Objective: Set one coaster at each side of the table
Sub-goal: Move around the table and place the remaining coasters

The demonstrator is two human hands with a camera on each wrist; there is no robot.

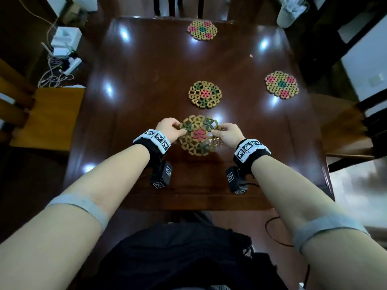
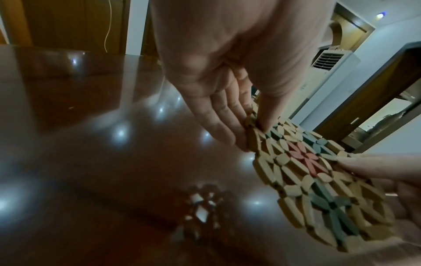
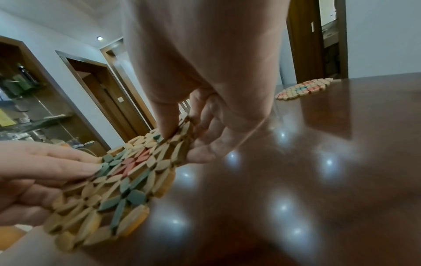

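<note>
Hands: left (image 1: 169, 128) and right (image 1: 227, 135) pinch near coaster (image 1: 199, 137) above table (image 1: 146, 80). Three more coasters: centre (image 1: 205, 94), far (image 1: 202, 29), right (image 1: 281, 84).

Glossy dark wood table (image 1: 146, 70); matt wooden-bead coaster (image 1: 199, 137).
</note>
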